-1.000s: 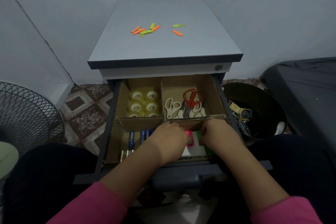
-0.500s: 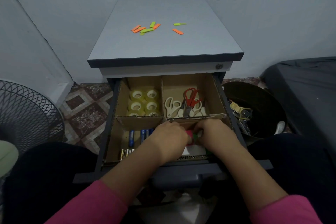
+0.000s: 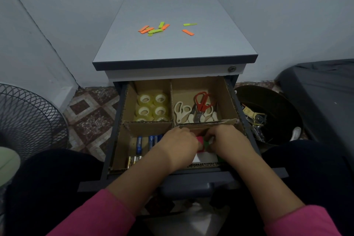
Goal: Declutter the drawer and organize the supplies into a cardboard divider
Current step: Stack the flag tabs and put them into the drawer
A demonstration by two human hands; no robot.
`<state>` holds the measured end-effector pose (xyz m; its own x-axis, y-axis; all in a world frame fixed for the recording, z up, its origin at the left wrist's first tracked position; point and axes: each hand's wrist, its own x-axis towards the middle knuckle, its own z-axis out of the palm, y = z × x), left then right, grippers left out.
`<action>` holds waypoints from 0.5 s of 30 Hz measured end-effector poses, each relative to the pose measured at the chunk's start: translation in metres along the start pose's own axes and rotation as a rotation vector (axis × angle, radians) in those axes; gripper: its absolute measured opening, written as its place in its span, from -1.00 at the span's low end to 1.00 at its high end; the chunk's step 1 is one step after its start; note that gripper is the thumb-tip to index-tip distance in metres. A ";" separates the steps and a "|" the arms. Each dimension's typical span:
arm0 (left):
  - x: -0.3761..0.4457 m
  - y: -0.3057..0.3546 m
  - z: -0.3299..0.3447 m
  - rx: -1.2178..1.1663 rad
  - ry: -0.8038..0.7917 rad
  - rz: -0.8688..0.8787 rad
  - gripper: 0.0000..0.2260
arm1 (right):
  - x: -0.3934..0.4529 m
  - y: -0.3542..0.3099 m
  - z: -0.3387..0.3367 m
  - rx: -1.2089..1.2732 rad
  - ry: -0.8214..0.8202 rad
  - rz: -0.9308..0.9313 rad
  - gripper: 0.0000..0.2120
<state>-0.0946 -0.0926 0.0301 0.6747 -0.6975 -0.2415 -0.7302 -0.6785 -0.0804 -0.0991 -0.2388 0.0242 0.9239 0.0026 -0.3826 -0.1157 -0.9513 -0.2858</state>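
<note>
The open drawer [image 3: 191,176] holds a cardboard divider [image 3: 151,125] with compartments. Tape rolls [image 3: 152,107] fill the back left one, scissors [image 3: 195,110] the back right one, batteries [image 3: 142,144] the front left one. Both hands are in the front right compartment. My left hand [image 3: 180,144] and my right hand [image 3: 226,141] meet over a small stack of sticky notes, pink [image 3: 200,140] and green [image 3: 206,143], with fingers curled on it. A white pad [image 3: 206,157] lies just below them. Most of that compartment is hidden by my hands.
Loose orange and green sticky strips [image 3: 155,29] lie on the cabinet top [image 3: 172,48]. A dark bin [image 3: 268,115] with clips and scraps stands right of the drawer. A fan grille [image 3: 28,120] is at the left, a dark cushion [image 3: 321,90] at the right.
My right hand has slid left and closed in on my left hand, covering more of the pink and green notes. The left hand has barely moved.
</note>
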 end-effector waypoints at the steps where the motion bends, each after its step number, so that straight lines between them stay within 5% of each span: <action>1: 0.000 0.000 0.000 -0.004 0.003 -0.001 -0.61 | -0.001 0.001 0.001 0.010 0.025 -0.002 -0.71; 15: 0.000 0.000 0.000 0.003 0.001 0.003 -0.56 | -0.010 0.003 -0.001 -0.104 0.088 0.125 -0.88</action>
<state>-0.0948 -0.0924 0.0305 0.6729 -0.6996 -0.2404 -0.7323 -0.6759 -0.0829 -0.1081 -0.2423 0.0275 0.9337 -0.1404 -0.3294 -0.1975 -0.9692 -0.1468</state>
